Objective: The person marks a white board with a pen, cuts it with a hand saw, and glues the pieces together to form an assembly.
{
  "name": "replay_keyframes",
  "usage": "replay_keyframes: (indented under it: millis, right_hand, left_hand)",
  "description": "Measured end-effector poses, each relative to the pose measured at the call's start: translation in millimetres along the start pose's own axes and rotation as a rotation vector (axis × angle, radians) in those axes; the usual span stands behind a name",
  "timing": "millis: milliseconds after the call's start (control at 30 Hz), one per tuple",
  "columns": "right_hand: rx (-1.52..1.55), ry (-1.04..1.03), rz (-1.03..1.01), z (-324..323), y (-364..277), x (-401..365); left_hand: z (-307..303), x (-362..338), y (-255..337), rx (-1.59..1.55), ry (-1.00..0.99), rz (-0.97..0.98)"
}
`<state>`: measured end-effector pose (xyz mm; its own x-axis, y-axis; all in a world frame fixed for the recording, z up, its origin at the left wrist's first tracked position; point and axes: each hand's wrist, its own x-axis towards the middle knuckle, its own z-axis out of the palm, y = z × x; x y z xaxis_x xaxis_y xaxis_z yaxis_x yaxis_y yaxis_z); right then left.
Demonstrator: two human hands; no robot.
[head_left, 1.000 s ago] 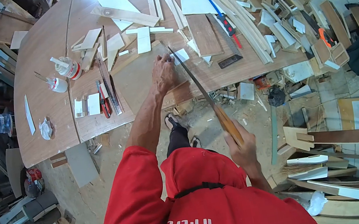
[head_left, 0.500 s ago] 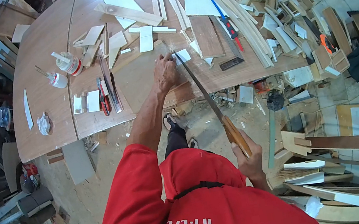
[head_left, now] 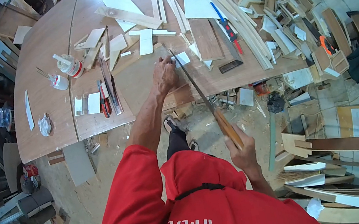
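Note:
My right hand (head_left: 242, 148) is wrapped around the wooden handle (head_left: 227, 128) of a handsaw. The long, narrow saw blade (head_left: 194, 83) slants away from me up to the table, its tip just right of my left fingertips. My left hand (head_left: 165, 73) presses down near the table's front edge with bent fingers; what lies under them is mostly hidden. A small white board (head_left: 182, 58) lies beside the blade, close to those fingers. Beneath my left hand is a flat brown board (head_left: 136, 83).
On the table (head_left: 39, 50) stand a glue jar (head_left: 70, 65) and a white cup (head_left: 58, 82). Red-handled pliers (head_left: 105, 103), a try square (head_left: 231, 64) and a blue-and-red tool (head_left: 228, 29) lie about. Long strips (head_left: 241, 24) and wood offcuts (head_left: 281, 36) crowd the right side.
My right hand and the saw have moved a little forward and left, toward the table. The left hand has stayed in nearly the same place.

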<state>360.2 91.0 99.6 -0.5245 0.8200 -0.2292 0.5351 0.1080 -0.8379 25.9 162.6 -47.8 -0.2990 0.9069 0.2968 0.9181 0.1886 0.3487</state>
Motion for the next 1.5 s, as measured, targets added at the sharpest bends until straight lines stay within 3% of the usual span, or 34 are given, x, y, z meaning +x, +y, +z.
replay_keyframes:
  millis: [67, 100, 333, 433, 533, 600, 800, 867, 1000, 1133, 1300, 1433, 1500]
  right_hand:
    - [0.036, 0.101, -0.165, -4.7, -2.0, -20.8]
    - [0.055, 0.06, -0.085, -9.2, -3.6, -23.7]
    - [0.026, 0.018, -0.053, -5.4, -3.1, -12.3]
    - [0.107, 0.111, -0.125, -6.9, -5.2, -13.1]
    - [0.058, 0.042, -0.036, 1.2, -3.6, 7.3]
    - [0.046, 0.057, -0.132, 0.3, 3.4, -5.9]
    - [0.024, 0.016, -0.024, -0.4, -2.8, 3.3]
    - [0.018, 0.079, -0.154, 2.8, 0.7, 1.4]
    - [0.065, 0.088, -0.115, -10.2, -3.1, -17.8]
    - [0.077, 0.065, -0.086, 6.4, 2.1, 9.3]
    - [0.047, 0.15, -0.206, -1.9, 9.7, -10.3]
    - [0.066, 0.069, -0.069, 3.4, 9.3, 3.3]
    - [0.093, 0.102, -0.125, -2.5, 10.9, -15.3]
  left_hand:
    - [2.3, -2.9, 0.4, -0.009, 0.025, 0.017]
    - [1.6, -1.3, -1.3, -0.009, 0.058, 0.042]
    - [-0.6, -1.4, 1.0, 0.049, -0.033, 0.015]
    - [-7.5, -2.5, 8.7, -0.056, 0.0, -0.042]
    - [-3.9, 0.0, 3.6, 0.022, -0.065, -0.047]
    - [2.6, -0.8, -2.2, 0.051, -0.006, 0.028]
    - [-4.1, 0.0, 3.4, 0.033, -0.01, 0.004]
    - [-3.9, 4.9, -1.1, 0.02, -0.006, 0.009]
    - [4.5, -2.1, -5.4, -0.015, 0.038, 0.073]
    - [1.3, 7.5, -9.4, 0.058, 0.03, 0.098]
    - [0.9, -2.1, -1.3, 0.025, 0.033, 0.051]
    - [0.8, 3.5, -6.5, 0.054, 0.04, 0.077]
    - [-0.3, -1.3, -0.3, 0.009, 0.002, 0.012]
